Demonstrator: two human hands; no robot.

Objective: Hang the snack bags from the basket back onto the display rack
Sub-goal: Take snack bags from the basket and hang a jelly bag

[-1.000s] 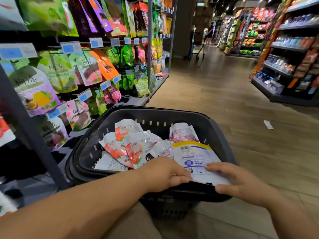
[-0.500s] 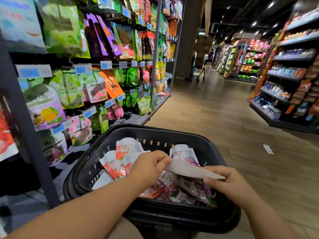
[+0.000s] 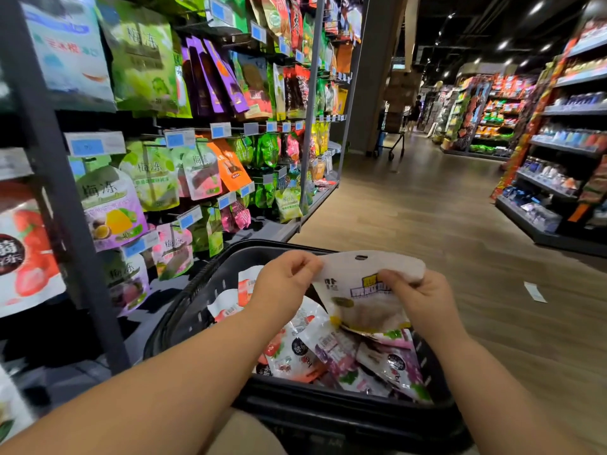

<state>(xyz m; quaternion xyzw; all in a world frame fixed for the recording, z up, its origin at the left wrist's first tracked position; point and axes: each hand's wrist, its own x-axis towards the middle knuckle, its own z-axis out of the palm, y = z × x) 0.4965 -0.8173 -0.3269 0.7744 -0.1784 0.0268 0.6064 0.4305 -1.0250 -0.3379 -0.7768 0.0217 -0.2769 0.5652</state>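
The snack bag (image 3: 359, 298) that lay flat in the basket (image 3: 197, 292) a second ago now stands upright above it, left hand (image 3: 283, 284) and right hand (image 3: 423, 300) pinching its top edge, ready for the rack (image 3: 308, 133).

— Where is the basket (image 3: 184, 303)?
— Straight ahead, low; the display rack (image 3: 49, 159) just left of it; shelves (image 3: 565, 149) well apart on the right (across the aisle).
— And the bags?
— Snack bags (image 3: 295, 356) lie inside; the held bag (image 3: 361, 300) above them, between left hand (image 3: 282, 284) and right hand (image 3: 423, 297).
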